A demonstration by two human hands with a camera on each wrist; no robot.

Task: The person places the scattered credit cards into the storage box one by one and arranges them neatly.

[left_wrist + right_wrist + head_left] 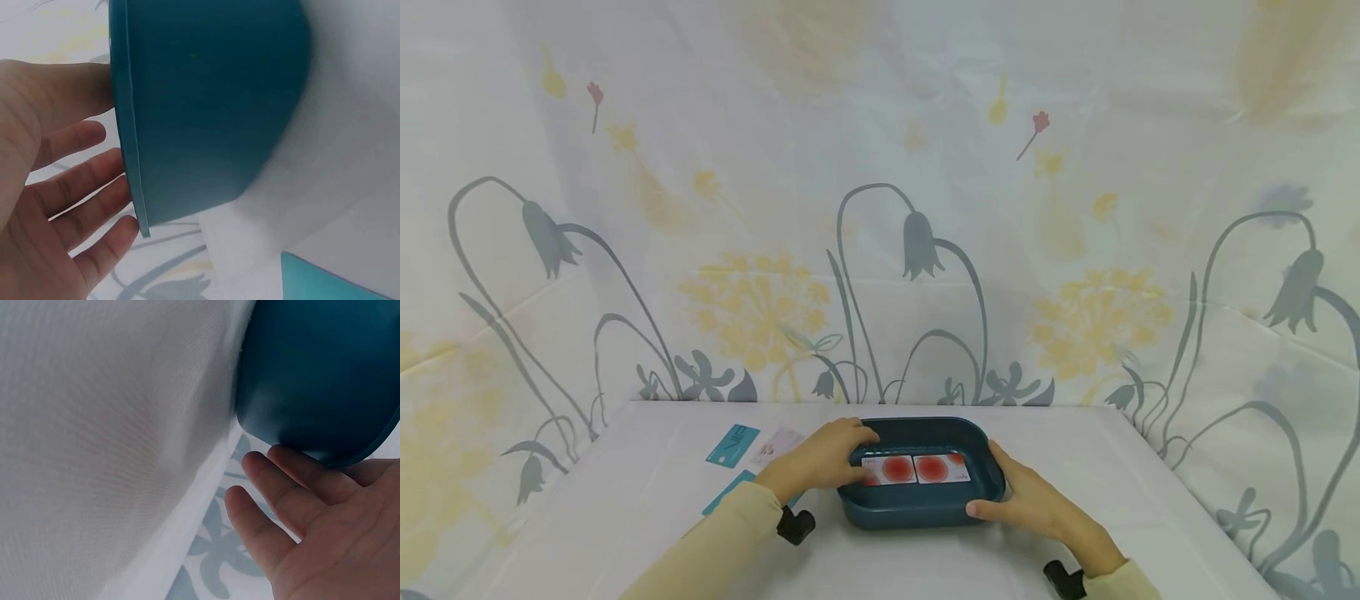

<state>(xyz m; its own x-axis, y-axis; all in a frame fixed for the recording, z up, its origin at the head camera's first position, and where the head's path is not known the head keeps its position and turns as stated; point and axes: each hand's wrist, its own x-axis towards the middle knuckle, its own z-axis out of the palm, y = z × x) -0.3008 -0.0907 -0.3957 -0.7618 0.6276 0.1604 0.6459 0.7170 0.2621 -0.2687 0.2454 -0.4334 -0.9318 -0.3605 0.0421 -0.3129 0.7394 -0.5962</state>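
Note:
A dark teal plastic basin (pixel 913 518) sits on the white table, with two white cards (pixel 898 470) bearing red circles side by side in it. At its left end is my left hand (pixel 829 454), thumb reaching inside by the left card's edge and fingers loosely spread along the rim (pixel 128 125). My right hand (pixel 1026 498) lies against the right end, thumb on the front corner. In the right wrist view its fairly straight fingers (pixel 284 487) rest by the basin's outer wall (pixel 319 375). The right thumb is hidden there.
Left of the basin lie a teal VIP card (pixel 732 446), a pale pink card (pixel 777 446) and another teal card (pixel 727 491) partly behind my left forearm. A flowered curtain (pixel 880 292) hangs beyond the table's back edge. Each wrist carries a black camera (pixel 796 526).

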